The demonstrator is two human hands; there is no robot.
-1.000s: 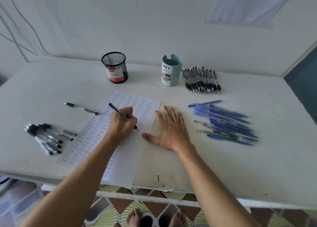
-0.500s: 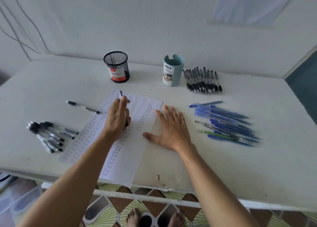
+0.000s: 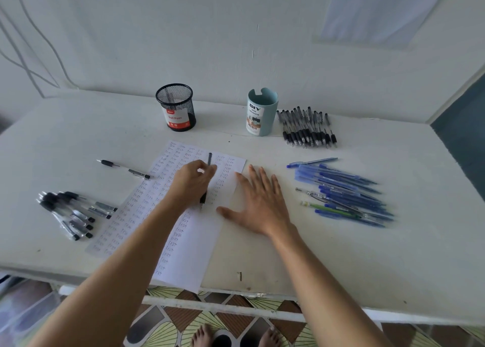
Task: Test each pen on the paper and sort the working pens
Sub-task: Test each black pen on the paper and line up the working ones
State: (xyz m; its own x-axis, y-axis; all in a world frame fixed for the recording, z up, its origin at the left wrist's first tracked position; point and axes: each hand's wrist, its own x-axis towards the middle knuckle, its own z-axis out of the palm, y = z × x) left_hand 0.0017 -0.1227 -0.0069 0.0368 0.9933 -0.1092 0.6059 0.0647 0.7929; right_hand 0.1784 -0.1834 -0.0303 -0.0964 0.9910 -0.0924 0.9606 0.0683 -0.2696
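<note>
Left hand (image 3: 193, 181) grips a black pen (image 3: 209, 159), fingers curled round the barrel. The pen stands steeply over the paper (image 3: 189, 254), its upper end above the knuckles and its dark grip end below the hand. Whether the tip touches the sheet cannot be told. Right hand (image 3: 259, 205) lies palm down with fingers straight and spread at the paper's right edge, thumb over the sheet, holding nothing.

The paper lies at an angle on the white table (image 3: 367, 268) and is covered in rows of the written word "test"; its lower right part is blank.

- Single black pen (image 3: 123, 168): on the table, just left of the paper's top corner.
- Left group of black pens (image 3: 70, 212): near the table's left edge.
- Blue pens (image 3: 346, 191): loose pile right of the right hand.
- Back group of black pens (image 3: 307, 127): just beside a teal desk organizer (image 3: 261, 113).
- Black mesh cup (image 3: 176, 107): at the back, left of the organizer.
</note>
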